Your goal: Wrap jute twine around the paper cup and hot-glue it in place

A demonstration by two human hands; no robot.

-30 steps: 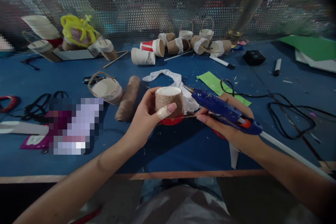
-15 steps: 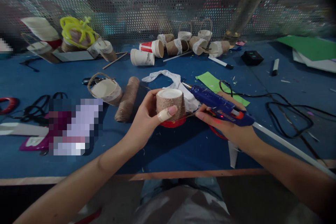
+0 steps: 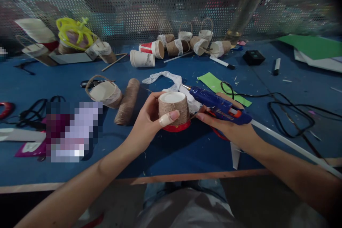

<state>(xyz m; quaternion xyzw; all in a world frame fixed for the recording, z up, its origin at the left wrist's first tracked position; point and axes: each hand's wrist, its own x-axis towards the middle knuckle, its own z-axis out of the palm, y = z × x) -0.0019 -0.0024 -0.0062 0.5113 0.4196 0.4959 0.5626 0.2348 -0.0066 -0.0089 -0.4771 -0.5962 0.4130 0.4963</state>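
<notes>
- A paper cup wrapped in brown twine (image 3: 173,108), turned bottom-up with its red rim lowest, is held just above the blue surface (image 3: 171,156) near the front edge, in the middle of the view.
- The left hand (image 3: 149,121) is closed around the cup from the left, its thumb, bandaged at the tip, pressed across the twine on the near side.
- The right hand (image 3: 229,126) grips a blue glue gun (image 3: 220,106) with an orange trigger, fingers curled under the body; the metal nozzle points left and lies just beside the cup's upper right edge. Whether it touches the cup cannot be told.
- A white glue stick (image 3: 288,142) juts from the back of the gun toward the lower right.
- A strip of white lace (image 3: 167,77) lies crumpled on the surface right behind the cup.
- A spool of twine (image 3: 127,101) lies to the left of the cup, and beside it a small finished basket (image 3: 104,92) on its side, with a twine handle and lace band.
- A green paper strip (image 3: 213,82) and a looping black cord (image 3: 291,110) lie to the right, behind the gun.
- Along the perforated metal screen (image 3: 171,3) at the back, plain cups (image 3: 142,58) and more wrapped baskets (image 3: 200,44) lie tipped over in a cluster.
</notes>
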